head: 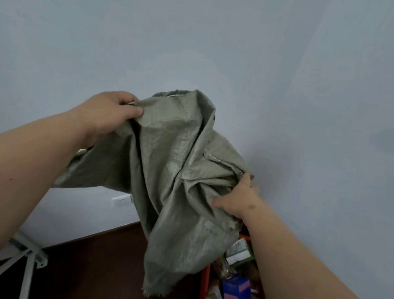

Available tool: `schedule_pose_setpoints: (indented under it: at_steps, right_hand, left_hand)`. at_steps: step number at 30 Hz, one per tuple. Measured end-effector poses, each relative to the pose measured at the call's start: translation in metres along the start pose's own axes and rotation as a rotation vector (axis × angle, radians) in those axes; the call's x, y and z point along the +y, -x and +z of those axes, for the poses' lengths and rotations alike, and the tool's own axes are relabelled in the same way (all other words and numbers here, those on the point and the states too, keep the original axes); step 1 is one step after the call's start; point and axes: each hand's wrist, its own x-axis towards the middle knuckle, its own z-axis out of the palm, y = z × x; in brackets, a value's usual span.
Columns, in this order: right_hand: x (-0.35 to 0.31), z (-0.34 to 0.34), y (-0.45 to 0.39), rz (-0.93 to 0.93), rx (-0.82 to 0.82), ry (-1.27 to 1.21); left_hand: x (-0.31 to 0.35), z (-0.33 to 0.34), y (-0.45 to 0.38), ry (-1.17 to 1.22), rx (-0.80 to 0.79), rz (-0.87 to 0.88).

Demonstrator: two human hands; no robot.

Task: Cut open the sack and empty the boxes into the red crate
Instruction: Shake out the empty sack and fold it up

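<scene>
both hands grip the sack (172,171) raised against the wall (231,40): left hand (109,114) pinches a top corner between thumb and curled fingers, right hand (239,201) bunches a fistful lower on the other side. it hangs limp, frayed open end just beside the red crate (203,289), where the boxes (234,289) already lie. to finish well, i'd judge: hold the closed end high and shake the mouth over the crate, not the dark floor (97,274).
</scene>
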Motion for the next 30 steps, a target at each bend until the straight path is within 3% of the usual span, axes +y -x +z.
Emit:
schedule_pose_setpoints:
  at_steps: [4, 7, 9, 13, 18, 20, 23, 26, 30]
  right_hand:
    - [0.021, -0.009, -0.017, 0.043, 0.081, 0.119]
    - [0.041, -0.028, -0.02, 0.074, 0.167, 0.309]
    - [0.055, -0.04, -0.017, 0.098, 0.246, 0.479]
    - [0.075, -0.047, -0.011, 0.099, 0.34, 0.839]
    - [0.075, -0.036, -0.012, 0.009, 0.376, 0.865]
    - [0.065, -0.031, -0.011, -0.039, 0.327, 0.808]
    - [0.044, -0.026, -0.007, -0.081, 0.306, 0.664]
    - [0.026, -0.023, -0.003, -0.147, 0.335, 0.651]
    - [0.002, -0.018, 0.001, -0.241, 0.322, 0.693]
  left_hand:
    - [-0.018, -0.014, -0.004, -0.361, -0.021, -0.069]
    - [-0.056, -0.031, -0.001, -0.798, 0.089, -0.242]
    - [-0.079, -0.042, 0.008, -0.926, 0.11, -0.341]
    - [-0.115, -0.043, 0.013, -0.803, 0.057, -0.388]
    - [-0.099, -0.027, 0.016, -0.479, 0.096, -0.456]
    - [-0.088, -0.022, 0.017, -0.636, 0.083, -0.378]
    - [-0.076, -0.003, 0.023, -0.898, -0.018, -0.077]
    - [-0.072, 0.018, 0.03, -0.925, -0.276, 0.144]
    - [-0.055, 0.044, 0.041, -0.801, -0.477, 0.329]
